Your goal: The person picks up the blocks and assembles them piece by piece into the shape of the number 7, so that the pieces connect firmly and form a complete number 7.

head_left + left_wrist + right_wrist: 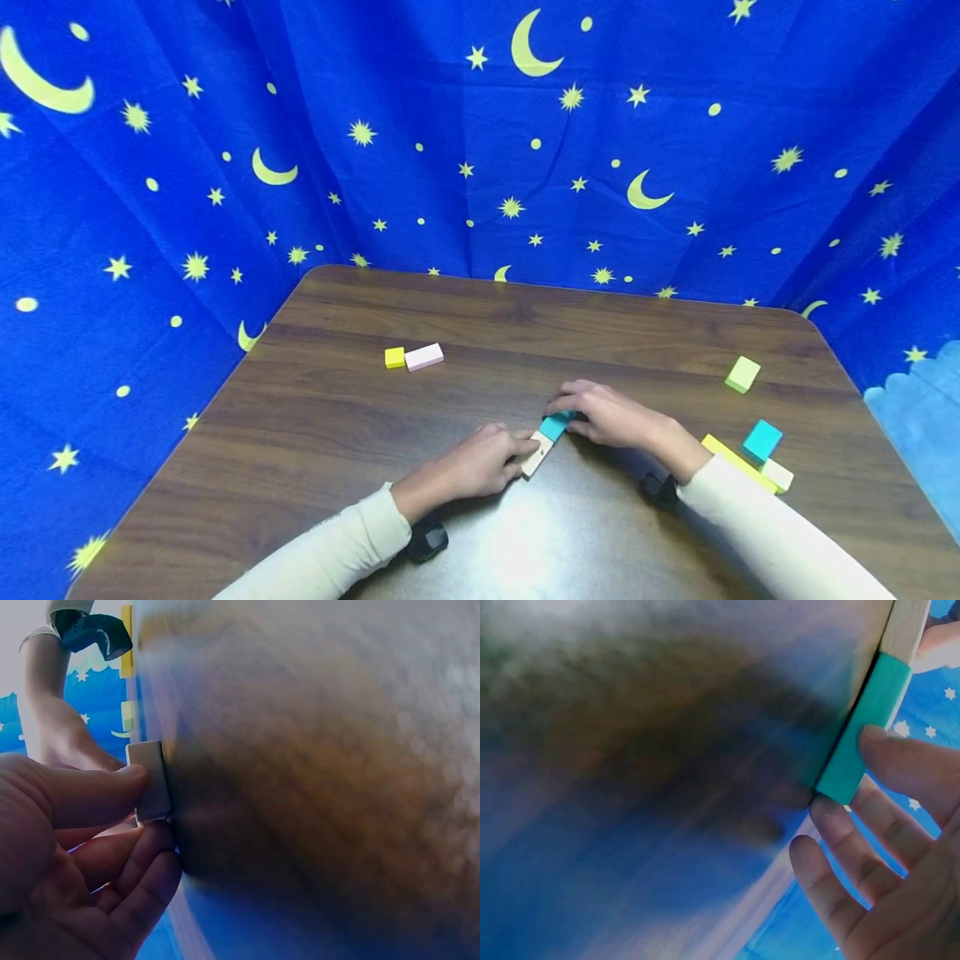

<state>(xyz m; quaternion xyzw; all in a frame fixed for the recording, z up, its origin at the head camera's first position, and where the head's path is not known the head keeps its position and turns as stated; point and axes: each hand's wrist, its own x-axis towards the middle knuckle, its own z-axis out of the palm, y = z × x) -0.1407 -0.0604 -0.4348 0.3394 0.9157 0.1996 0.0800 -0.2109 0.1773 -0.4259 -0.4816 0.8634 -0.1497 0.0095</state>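
Observation:
A plain wooden block (536,456) and a teal block (555,426) lie end to end on the table, touching, in the head view. My left hand (491,458) grips the wooden block between thumb and fingers; the left wrist view shows the thumb on the pale block (148,782). At the far end of the pair, my right hand (609,414) holds the teal block. In the right wrist view, the thumb presses one side of that teal block (864,727), with fingertips at its end and far side.
To the back left, a small yellow block (394,358) sits beside a pink block (424,357). A light green block (742,375) lies at the right. Nearer, by the right forearm, are a long yellow block (738,463), another teal block (762,441) and a cream block (777,476).

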